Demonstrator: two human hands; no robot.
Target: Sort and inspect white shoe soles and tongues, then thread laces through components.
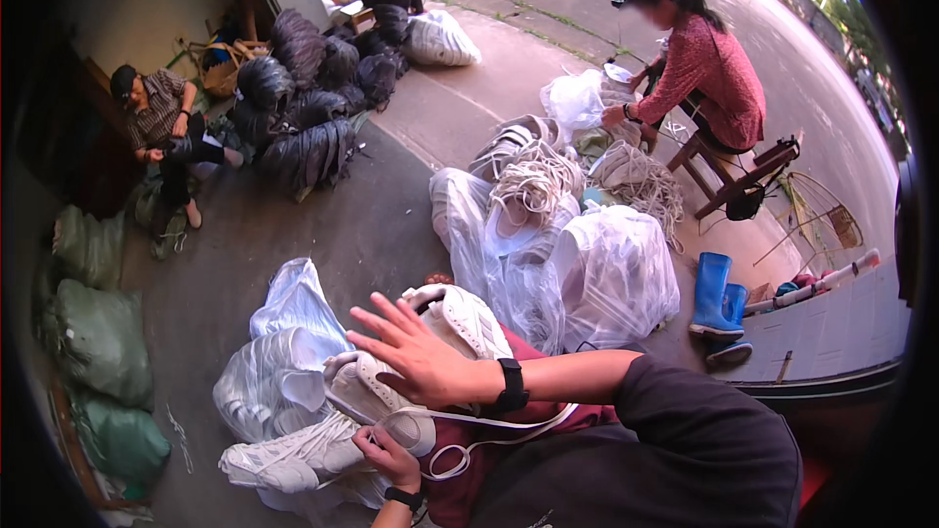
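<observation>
A pale grey sneaker (364,383) rests over my lap, a white shoelace (518,422) trailing from it to the right and looping back. Above it, my right hand (423,352) has its fingers spread, with nothing visible in them. Below the shoe, my left hand (389,458) is closed in a pinch, apparently on the lace; the fingertips are small and partly hidden. A second pale sneaker (471,325) lies just beyond my right hand. To the left of my left hand is a laced sneaker (293,457), on its side over plastic wrapping.
Clear plastic bags of shoe parts (264,381) lie left of my lap; more bags (616,279) and a lace heap (536,184) stand ahead. Blue boots (719,295) are on the right. A person in red (709,88) sits beyond; others sit near black bundles (313,152). Green sacks (103,342) line the left.
</observation>
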